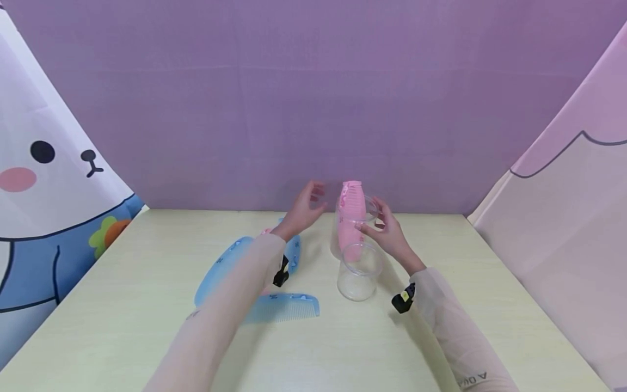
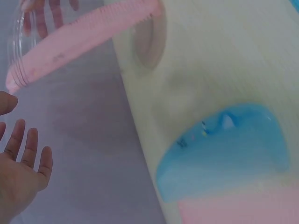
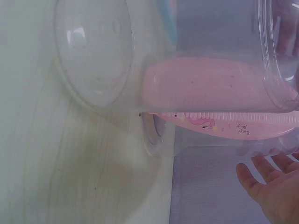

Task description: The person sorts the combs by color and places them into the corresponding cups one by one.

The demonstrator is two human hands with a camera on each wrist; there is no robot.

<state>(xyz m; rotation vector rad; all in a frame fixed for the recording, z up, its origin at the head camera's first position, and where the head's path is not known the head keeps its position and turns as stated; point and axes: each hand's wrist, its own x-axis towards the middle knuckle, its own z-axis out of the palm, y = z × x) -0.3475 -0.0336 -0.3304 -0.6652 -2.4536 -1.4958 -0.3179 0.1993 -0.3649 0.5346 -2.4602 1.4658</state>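
Two clear plastic cups stand mid-table. The far cup [image 1: 349, 218] has a pink comb [image 1: 352, 209] standing upright in it; the near cup [image 1: 359, 270] is empty. My right hand [image 1: 384, 231] grips the far cup's right side, fingers curled against its wall. My left hand [image 1: 305, 209] hovers just left of the pink comb, palm open and fingers spread, holding nothing. In the left wrist view that open hand [image 2: 21, 170] sits below the pink comb [image 2: 84, 32]. The right wrist view shows the pink comb [image 3: 224, 122] through the clear cup [image 3: 219, 56].
Blue combs lie on the pale table [image 1: 122, 305]: a large one [image 1: 220, 267] at the left and a smaller one [image 1: 289, 306] nearer me. A pink piece [image 2: 238, 207] lies beside the blue comb [image 2: 224, 149]. Purple backdrop behind, cartoon cloth left, pink cloth right.
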